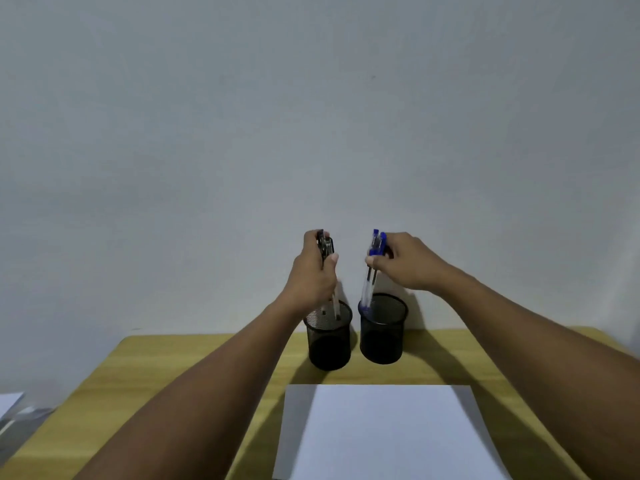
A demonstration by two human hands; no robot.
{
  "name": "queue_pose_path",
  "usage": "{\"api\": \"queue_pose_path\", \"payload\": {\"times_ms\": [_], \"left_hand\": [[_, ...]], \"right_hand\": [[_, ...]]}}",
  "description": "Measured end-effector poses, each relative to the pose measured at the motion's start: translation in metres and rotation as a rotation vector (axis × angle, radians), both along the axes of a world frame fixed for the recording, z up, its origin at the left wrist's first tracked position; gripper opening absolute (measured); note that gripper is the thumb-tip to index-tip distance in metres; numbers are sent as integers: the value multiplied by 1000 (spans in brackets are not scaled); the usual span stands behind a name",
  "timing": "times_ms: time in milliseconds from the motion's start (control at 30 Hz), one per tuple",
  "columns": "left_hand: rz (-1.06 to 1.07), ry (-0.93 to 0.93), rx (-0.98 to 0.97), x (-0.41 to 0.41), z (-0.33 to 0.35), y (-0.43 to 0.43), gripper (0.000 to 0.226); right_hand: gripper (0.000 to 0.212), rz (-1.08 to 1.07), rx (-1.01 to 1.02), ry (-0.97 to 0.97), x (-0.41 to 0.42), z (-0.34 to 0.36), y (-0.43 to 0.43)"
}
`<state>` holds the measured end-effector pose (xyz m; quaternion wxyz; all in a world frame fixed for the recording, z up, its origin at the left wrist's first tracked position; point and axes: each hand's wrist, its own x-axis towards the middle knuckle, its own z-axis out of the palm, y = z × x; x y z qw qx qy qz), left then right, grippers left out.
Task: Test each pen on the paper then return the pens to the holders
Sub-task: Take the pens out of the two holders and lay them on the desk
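Observation:
Two black mesh holders stand side by side at the back of the wooden table: the left holder and the right holder. My left hand grips a bunch of black-capped pens above the left holder, their tips inside its rim. My right hand grips a bunch of blue-capped pens above the right holder, their lower ends at its rim. A blank white sheet of paper lies in front of the holders.
The yellow wooden table stands against a plain grey wall. Some white papers lie off the table's left edge. Both forearms reach over the table, the left one beside the paper's left edge.

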<state>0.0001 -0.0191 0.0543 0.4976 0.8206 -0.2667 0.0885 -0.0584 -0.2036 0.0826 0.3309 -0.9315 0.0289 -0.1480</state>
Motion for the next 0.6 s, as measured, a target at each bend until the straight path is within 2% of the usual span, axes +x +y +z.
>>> {"api": "queue_pose_path", "payload": {"times_ms": [133,233,300,433,600], "left_hand": [[41,-82,-98,-11,51,29,35],[65,-48,-49,-17,70,68,32],[41,63,60,-18,65,102,26],[28,344,245,-22,17,173,12],[60,502,374,-28,-50,219,15]], "right_hand": [[16,36,-13,-77,-12,46,33],[16,109,80,-51,-19,64,74],[17,161,152,62,-20,62,105],[21,211,235,428,-11,17,161],[18,195,249,780,-3,-69,204]]}}
